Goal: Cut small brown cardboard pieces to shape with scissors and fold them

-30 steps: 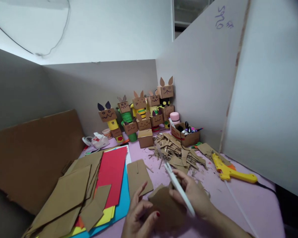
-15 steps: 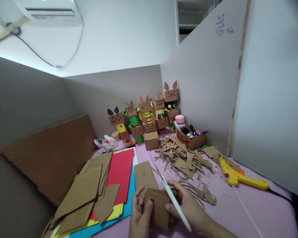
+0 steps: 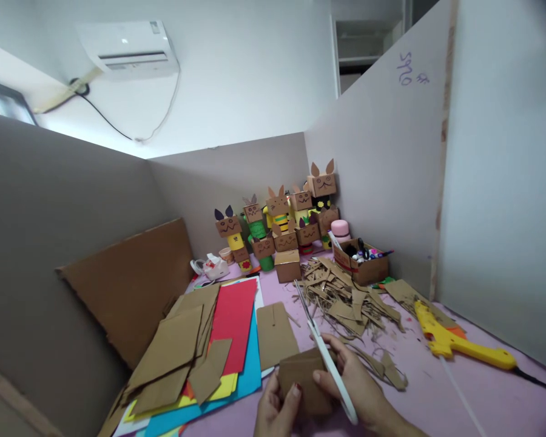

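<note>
Brown cardboard [image 3: 303, 382] in the left hand [image 3: 277, 408] — pinching it, thumb on top, over the near part of the lilac counter [image 3: 414, 409]. Gripping white-handled scissors [image 3: 331, 367] in the right hand [image 3: 358, 381], fingers curled closed, blades pointing away. Scraps [image 3: 327, 285] heaped beyond — yellow glue gun [image 3: 466, 349] off to the right.

1. A white air conditioner [image 3: 131, 48] is hanging at the upper left.
2. Purple writing [image 3: 406, 70] is showing at the upper right.
3. Box animals [image 3: 278, 205] with pointy ears are standing in the middle.
4. A pink jar [image 3: 340, 228] is sitting just right of the middle.
5. A yellow glue gun [image 3: 464, 347] is lying at the lower right.
</note>
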Demonstrator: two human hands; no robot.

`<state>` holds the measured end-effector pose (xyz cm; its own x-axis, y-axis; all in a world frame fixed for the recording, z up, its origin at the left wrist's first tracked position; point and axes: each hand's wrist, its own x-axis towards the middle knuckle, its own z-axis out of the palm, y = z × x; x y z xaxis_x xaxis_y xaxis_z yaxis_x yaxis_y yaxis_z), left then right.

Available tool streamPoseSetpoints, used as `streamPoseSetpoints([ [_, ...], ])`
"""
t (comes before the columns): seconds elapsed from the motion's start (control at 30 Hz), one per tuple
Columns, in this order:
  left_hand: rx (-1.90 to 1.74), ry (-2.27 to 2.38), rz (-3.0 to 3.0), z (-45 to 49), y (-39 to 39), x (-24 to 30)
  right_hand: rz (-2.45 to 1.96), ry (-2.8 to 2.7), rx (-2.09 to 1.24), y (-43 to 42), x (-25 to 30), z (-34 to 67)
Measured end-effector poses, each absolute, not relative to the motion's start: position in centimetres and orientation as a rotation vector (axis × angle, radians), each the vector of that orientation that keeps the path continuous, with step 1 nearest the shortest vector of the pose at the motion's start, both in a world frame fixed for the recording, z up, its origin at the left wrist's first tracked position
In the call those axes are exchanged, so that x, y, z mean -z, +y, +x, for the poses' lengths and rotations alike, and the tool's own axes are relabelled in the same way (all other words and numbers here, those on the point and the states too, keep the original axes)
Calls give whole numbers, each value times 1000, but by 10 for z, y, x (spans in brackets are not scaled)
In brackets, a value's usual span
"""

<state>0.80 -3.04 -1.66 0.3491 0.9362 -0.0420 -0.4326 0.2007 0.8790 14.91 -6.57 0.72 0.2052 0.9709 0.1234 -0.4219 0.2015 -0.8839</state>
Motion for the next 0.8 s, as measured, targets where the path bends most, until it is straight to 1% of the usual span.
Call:
streamPoseSetpoints([
  [0.17, -1057, 618, 946, -5, -30, 12, -863, -928, -1144, -69, -15, 155],
  [0.33, -1085, 564, 903, -14, -28, 25, -957, -965, -1106, -70, -14, 152],
  [0.5, -1136, 673, 933, -21, -24, 28, -987, -1117, -1091, -69, -10, 147],
  [0.67, -1173, 801, 1000, -29, -30, 19, -957, -1073, -1142, -70, -13, 150],
  [0.8, -1169, 821, 1184, -29, -40, 17, -896, -1098, -1173, -72, -10, 148],
])
